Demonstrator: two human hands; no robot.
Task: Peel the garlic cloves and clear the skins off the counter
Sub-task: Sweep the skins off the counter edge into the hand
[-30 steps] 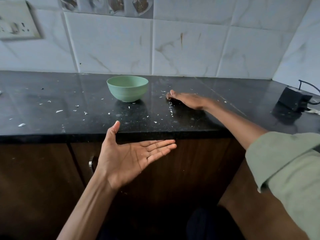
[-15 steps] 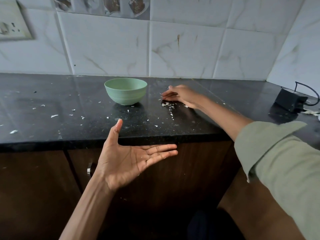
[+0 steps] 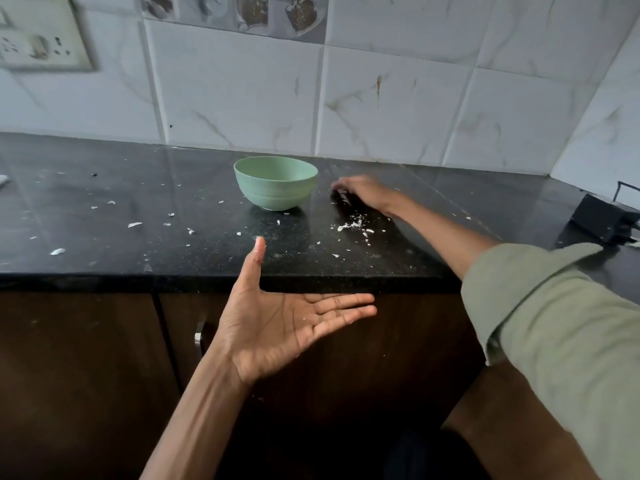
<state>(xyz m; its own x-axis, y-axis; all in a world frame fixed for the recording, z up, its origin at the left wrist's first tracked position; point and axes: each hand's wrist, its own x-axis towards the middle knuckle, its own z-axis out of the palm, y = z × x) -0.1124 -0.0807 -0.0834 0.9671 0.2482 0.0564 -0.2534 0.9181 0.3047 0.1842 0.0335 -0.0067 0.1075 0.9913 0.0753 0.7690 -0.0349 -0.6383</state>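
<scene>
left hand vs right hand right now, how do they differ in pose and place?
The left hand is palm-up, held below the counter edge in front of the cabinet; the right hand is palm-down on the counter beside the green bowl. The left hand touches nothing; the right hand rests on the surface just beyond a small heap of garlic skins. Both have straight fingers and grip nothing.

Glossy black speckled stone counter (image 3: 104, 244), matt green plastic-looking bowl (image 3: 276, 188), glazed marbled wall tiles (image 3: 239, 98)
</scene>
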